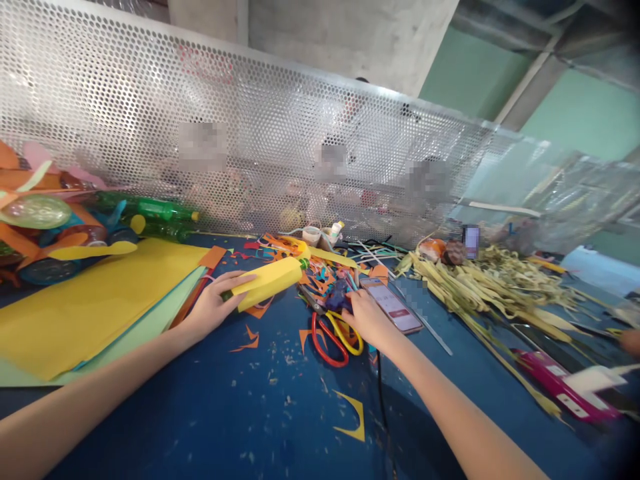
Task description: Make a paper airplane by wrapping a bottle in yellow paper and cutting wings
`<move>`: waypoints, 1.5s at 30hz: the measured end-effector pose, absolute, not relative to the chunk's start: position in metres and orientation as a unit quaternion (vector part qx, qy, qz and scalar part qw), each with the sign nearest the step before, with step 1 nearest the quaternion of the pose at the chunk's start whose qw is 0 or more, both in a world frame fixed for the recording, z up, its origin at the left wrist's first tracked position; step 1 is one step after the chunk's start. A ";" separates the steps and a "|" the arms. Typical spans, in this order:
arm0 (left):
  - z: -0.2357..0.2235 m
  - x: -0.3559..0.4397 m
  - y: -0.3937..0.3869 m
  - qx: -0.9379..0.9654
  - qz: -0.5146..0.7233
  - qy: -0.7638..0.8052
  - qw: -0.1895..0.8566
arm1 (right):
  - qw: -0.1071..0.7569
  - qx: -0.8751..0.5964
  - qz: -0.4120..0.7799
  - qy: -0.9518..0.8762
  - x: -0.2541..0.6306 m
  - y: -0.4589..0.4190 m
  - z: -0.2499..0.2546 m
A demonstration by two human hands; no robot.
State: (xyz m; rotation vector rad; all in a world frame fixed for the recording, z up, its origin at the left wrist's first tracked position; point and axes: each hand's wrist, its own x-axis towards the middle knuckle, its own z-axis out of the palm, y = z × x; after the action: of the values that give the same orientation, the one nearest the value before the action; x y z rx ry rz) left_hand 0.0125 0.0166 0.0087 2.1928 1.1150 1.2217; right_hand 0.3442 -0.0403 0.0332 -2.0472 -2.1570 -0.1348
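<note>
My left hand (220,303) is closed around a bottle wrapped in yellow paper (270,281), which lies tilted with its green cap to the right. My right hand (365,317) has curled fingers at a dark blue object (338,297), whose shape is mostly hidden. A black cord (381,400) runs over the table below that hand. Scissors (330,337) with one red and one yellow handle lie between my hands. Just right of my right hand rests a phone (393,305) with its screen lit. Orange and yellow paper scraps surround these things.
Yellow and green paper sheets (110,300) lie at left, below decorated plastic bottles (55,220). A perforated metal screen (280,127) stands behind the blue table (225,413). Pale dried strips (480,287) and a magenta power strip (565,387) occupy the right. People are visible behind the screen.
</note>
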 end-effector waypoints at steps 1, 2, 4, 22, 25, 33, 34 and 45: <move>0.009 0.012 0.017 0.783 0.436 0.398 0.196 | 0.090 -0.686 -0.048 -0.720 0.343 -0.041 0.035; 0.009 0.012 0.017 0.782 0.437 0.398 0.197 | 0.096 -0.687 -0.052 -0.719 0.343 -0.043 0.037; 0.009 0.012 0.017 0.781 0.437 0.399 0.200 | 0.119 -0.690 -0.047 -0.712 0.342 -0.046 0.042; 0.008 0.013 0.018 0.759 0.462 0.413 0.199 | 0.221 -0.555 0.146 -0.789 0.267 -0.093 0.037; 0.009 0.013 0.018 0.748 0.472 0.422 0.201 | 0.172 -0.581 0.158 -0.780 0.264 -0.084 0.042; 0.008 0.012 0.020 0.745 0.480 0.417 0.200 | 0.138 -0.609 0.078 -0.778 0.272 -0.070 0.031; 0.008 0.012 0.020 0.745 0.480 0.416 0.203 | 0.140 -0.607 0.068 -0.779 0.275 -0.068 0.026; 0.003 0.009 0.023 0.762 0.463 0.382 0.242 | 0.384 -0.541 0.141 -0.735 0.299 -0.043 0.045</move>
State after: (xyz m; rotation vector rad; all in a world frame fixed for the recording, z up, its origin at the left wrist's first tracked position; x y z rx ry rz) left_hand 0.0091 0.0226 0.0030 2.0849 1.0457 1.2651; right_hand 0.2988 -0.0433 0.0455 -1.3782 -1.8736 0.3590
